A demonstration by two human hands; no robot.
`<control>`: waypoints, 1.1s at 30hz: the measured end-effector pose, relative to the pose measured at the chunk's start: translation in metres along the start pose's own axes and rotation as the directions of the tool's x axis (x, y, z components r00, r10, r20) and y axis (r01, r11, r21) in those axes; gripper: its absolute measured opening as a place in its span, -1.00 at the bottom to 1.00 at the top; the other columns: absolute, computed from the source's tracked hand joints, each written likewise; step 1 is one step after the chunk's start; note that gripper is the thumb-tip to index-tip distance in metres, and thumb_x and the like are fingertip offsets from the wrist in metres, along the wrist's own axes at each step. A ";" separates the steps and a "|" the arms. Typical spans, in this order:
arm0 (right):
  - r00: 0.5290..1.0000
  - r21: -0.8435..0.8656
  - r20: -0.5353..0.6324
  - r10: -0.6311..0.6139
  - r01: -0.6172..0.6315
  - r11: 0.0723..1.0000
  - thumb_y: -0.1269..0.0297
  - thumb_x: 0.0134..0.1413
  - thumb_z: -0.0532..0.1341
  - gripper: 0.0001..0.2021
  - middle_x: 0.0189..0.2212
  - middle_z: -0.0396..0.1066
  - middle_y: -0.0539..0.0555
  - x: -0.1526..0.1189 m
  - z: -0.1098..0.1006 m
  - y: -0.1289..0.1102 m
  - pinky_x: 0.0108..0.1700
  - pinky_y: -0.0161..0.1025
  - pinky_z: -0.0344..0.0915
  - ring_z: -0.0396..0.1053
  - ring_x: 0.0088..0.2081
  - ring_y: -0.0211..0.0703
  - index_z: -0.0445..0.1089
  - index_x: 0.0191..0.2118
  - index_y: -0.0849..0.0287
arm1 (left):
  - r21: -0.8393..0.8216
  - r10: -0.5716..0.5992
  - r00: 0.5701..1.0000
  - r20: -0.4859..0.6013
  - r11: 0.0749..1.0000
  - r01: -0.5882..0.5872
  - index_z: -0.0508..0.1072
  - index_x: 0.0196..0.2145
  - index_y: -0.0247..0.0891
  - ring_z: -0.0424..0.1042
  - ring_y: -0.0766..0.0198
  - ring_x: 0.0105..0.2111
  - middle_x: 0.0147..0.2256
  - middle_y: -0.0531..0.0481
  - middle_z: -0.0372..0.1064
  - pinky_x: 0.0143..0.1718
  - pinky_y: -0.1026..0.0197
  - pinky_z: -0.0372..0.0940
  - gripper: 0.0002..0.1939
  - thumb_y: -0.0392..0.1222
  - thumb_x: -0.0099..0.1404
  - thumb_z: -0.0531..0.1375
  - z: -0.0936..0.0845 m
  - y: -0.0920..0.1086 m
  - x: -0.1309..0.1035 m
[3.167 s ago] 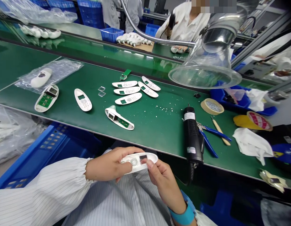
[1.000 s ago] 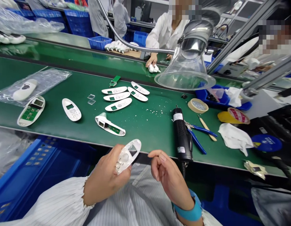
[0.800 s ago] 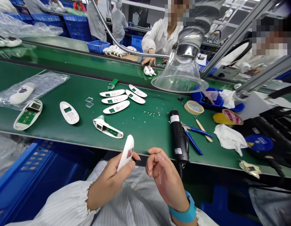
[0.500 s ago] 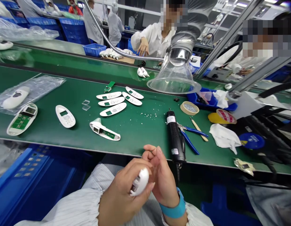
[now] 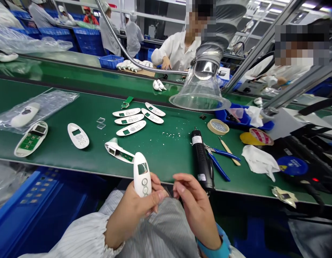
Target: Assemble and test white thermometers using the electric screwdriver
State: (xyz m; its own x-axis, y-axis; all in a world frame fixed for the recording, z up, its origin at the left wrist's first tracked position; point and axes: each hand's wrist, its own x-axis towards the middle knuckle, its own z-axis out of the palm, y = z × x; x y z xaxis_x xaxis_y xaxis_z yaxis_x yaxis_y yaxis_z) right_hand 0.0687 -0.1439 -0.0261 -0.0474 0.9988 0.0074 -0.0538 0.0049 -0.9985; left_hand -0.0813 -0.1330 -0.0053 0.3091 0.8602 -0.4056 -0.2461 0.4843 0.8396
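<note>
A white oval device (image 5: 140,179) with a square window and round buttons stands nearly upright in my left hand (image 5: 136,206), whose fingers wrap round its lower part. To the right, my right hand (image 5: 194,204) is apart from the device, with its fingers curled and the fingertips close together; whether anything small is between them cannot be made out. Just behind the device on the table lies an open white housing (image 5: 119,152) with a green circuit board inside. A black electric screwdriver (image 5: 201,157) lies beyond my right hand.
White covers (image 5: 130,128) lie mid-table, near clear plastic pieces (image 5: 100,126). At left are another cover (image 5: 78,136) and an open housing (image 5: 30,139). Blue-handled pliers (image 5: 219,166) and a tape roll (image 5: 218,126) lie right. A clear funnel (image 5: 199,96) hangs above. A person sits opposite.
The white device has turned and risen in my left hand, so its window and buttons now show. My right hand has moved right, away from it. The view has shifted slightly.
</note>
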 end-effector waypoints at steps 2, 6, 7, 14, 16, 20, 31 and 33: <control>0.984 -0.172 0.129 -0.126 0.147 0.974 0.40 0.15 0.04 -0.75 -0.33 0.21 0.02 -0.002 -0.007 -0.005 -0.26 -0.34 0.21 0.22 -0.30 -0.31 0.29 -0.09 -0.03 | -0.068 -0.043 0.999 0.024 0.997 0.045 0.20 -0.31 -0.30 0.14 0.54 -0.66 -0.51 0.09 0.28 -0.70 0.44 -0.06 -0.70 -0.19 0.07 0.23 -0.003 0.002 0.000; 0.876 -0.422 0.400 -0.271 0.438 0.794 0.53 0.08 0.07 -0.58 -0.15 0.16 0.07 0.001 -0.015 -0.020 -0.19 -0.28 0.25 0.22 -0.17 -0.24 0.27 -0.01 -0.09 | -0.126 -0.078 0.993 0.088 0.988 0.089 0.21 -0.32 -0.31 0.11 0.53 -0.69 -0.64 0.14 0.21 -0.72 0.45 -0.10 -0.75 -0.24 0.08 0.21 -0.007 0.002 0.000; 0.854 -0.461 0.436 -0.285 0.484 0.744 0.52 0.05 0.11 -0.60 -0.15 0.16 0.07 0.003 -0.016 -0.023 -0.19 -0.27 0.25 0.21 -0.16 -0.22 0.29 -0.04 -0.08 | -0.129 -0.084 0.992 0.095 0.987 0.096 0.21 -0.33 -0.31 0.11 0.52 -0.69 -0.66 0.16 0.17 -0.72 0.45 -0.10 -0.76 -0.25 0.08 0.21 -0.008 0.002 0.000; 0.903 -0.437 0.348 -0.252 0.394 0.809 0.42 0.05 0.16 -0.91 -0.29 0.30 0.07 0.008 -0.013 -0.022 -0.22 -0.30 0.27 0.28 -0.24 -0.24 0.36 -0.30 0.13 | -0.111 -0.079 0.989 0.126 0.989 0.093 0.24 -0.32 -0.33 0.09 0.54 -0.71 -0.66 0.15 0.18 -0.73 0.45 -0.08 -0.80 -0.23 0.12 0.18 -0.011 0.000 0.002; 0.964 -0.317 0.236 -0.120 0.194 0.928 0.36 0.09 0.14 -0.95 -0.37 0.33 0.05 0.006 -0.009 -0.018 -0.27 -0.34 0.28 0.30 -0.30 -0.28 0.33 -0.31 0.16 | -0.084 -0.057 0.992 0.110 0.994 0.066 0.26 -0.32 -0.34 0.10 0.54 -0.71 -0.66 0.12 0.21 -0.71 0.44 -0.04 -0.81 -0.20 0.15 0.16 -0.011 -0.001 0.002; 0.979 -0.043 0.161 0.122 -0.117 0.992 0.24 0.10 0.14 -0.87 -0.49 0.31 -0.02 0.005 0.000 -0.013 -0.36 -0.45 0.26 0.28 -0.44 -0.40 0.28 -0.36 0.20 | -0.047 0.030 0.997 0.076 0.999 -0.027 0.28 -0.32 -0.34 0.30 0.41 -0.51 -0.37 -0.05 0.33 -0.66 0.40 0.12 -0.80 -0.18 0.14 0.17 -0.011 -0.001 0.002; 0.991 -0.382 0.020 -0.129 0.127 0.916 0.33 0.08 0.14 -0.93 -0.42 0.34 -0.01 -0.002 0.008 -0.003 -0.34 -0.45 0.27 0.31 -0.38 -0.36 0.32 -0.29 0.16 | 0.172 0.234 0.970 -0.059 0.960 -0.221 0.21 -0.34 -0.30 0.20 0.50 -0.50 -0.49 0.13 0.19 -0.46 0.41 0.18 -0.79 -0.23 0.11 0.19 -0.004 -0.005 0.002; 0.981 -0.459 0.038 -0.191 0.187 0.868 0.36 0.08 0.13 -0.94 -0.42 0.35 -0.02 -0.002 0.008 -0.004 -0.35 -0.46 0.26 0.31 -0.39 -0.36 0.32 -0.29 0.16 | 0.188 0.236 0.970 -0.062 0.957 -0.221 0.21 -0.34 -0.29 0.21 0.49 -0.48 -0.49 0.13 0.19 -0.43 0.40 0.18 -0.80 -0.23 0.12 0.18 -0.005 -0.006 0.002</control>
State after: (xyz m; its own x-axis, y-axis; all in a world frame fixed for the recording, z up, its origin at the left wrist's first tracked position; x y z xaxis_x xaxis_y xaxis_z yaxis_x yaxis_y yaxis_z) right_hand 0.0612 -0.1461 -0.0213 -0.0743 0.9769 0.2003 0.4026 0.2131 -0.8902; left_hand -0.0840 -0.1332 -0.0128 0.1845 0.9584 -0.2179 -0.1314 0.2438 0.9609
